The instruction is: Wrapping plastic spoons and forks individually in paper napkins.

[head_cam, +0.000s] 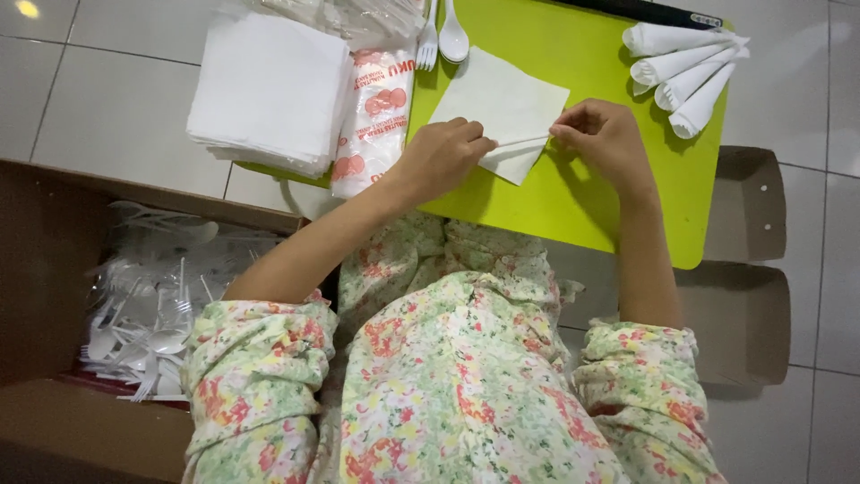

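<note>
One head-worn camera looks steeply down, close above the green table [582,206] and lap.

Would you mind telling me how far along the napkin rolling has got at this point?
Done: four rolled napkins lie at the green table's far right corner. In hand: the left hand and right hand are folding the near corner of a flat napkin; a white fork and spoon wait above it. Left: a thick napkin stack and a box of loose plastic cutlery.
</note>
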